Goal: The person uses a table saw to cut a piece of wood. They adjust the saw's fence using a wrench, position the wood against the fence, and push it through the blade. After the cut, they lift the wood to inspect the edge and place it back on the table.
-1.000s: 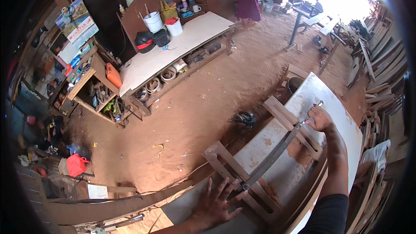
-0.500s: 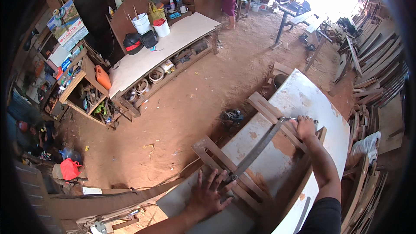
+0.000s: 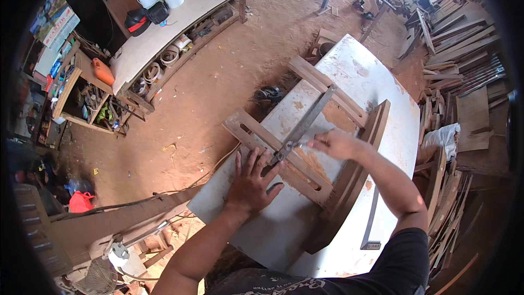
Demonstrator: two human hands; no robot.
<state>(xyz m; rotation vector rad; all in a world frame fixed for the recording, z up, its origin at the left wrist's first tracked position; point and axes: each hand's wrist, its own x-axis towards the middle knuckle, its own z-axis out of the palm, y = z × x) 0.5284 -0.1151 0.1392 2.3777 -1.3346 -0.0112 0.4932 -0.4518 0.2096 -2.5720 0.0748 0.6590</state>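
A wooden assembly lies on the white worktop (image 3: 349, 65). It has a long dark beam (image 3: 357, 169) and two slotted wooden arms, a near arm (image 3: 256, 136) and a far arm (image 3: 314, 79). A flat metal bar (image 3: 308, 117) spans both arms. My right hand (image 3: 337, 145) is closed on a shiny metal wrench (image 3: 299, 145), blurred by motion, whose tip is at the bar's near end. Beside that end, my left hand (image 3: 252, 181) rests with fingers spread, its fingertips by the near arm.
A metal square (image 3: 371, 224) lies on the worktop near my right sleeve. Stacked planks (image 3: 464, 49) line the right side. Across the dirt floor stands a long bench (image 3: 185, 19) with buckets and a cap. A dark coiled cable (image 3: 267, 94) sits past the worktop's edge.
My right hand has brought the wrench from the bar's far end to its near end. My left hand stays spread beside the near end. The whole view has shifted.
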